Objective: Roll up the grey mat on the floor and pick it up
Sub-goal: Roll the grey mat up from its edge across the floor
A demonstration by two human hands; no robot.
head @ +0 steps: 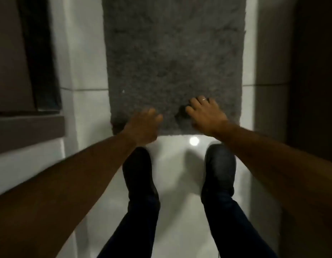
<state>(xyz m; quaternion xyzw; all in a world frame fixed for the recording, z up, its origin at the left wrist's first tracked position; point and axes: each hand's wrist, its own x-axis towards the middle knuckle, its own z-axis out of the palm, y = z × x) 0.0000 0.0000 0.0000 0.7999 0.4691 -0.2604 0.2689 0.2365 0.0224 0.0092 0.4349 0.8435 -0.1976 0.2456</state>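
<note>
The grey mat lies flat on the white tiled floor, a long shaggy strip running away from me up the middle of the view. Its near edge is just in front of my feet. My left hand hovers over the near left corner of the mat, fingers apart, holding nothing. My right hand, with a ring on one finger, is over the near right part of the mat, fingers spread and curled downward. Whether either hand touches the pile I cannot tell.
My two dark shoes stand on the glossy white floor just short of the mat. Dark brown furniture or panels line the left side, and a dark wall or door closes the right.
</note>
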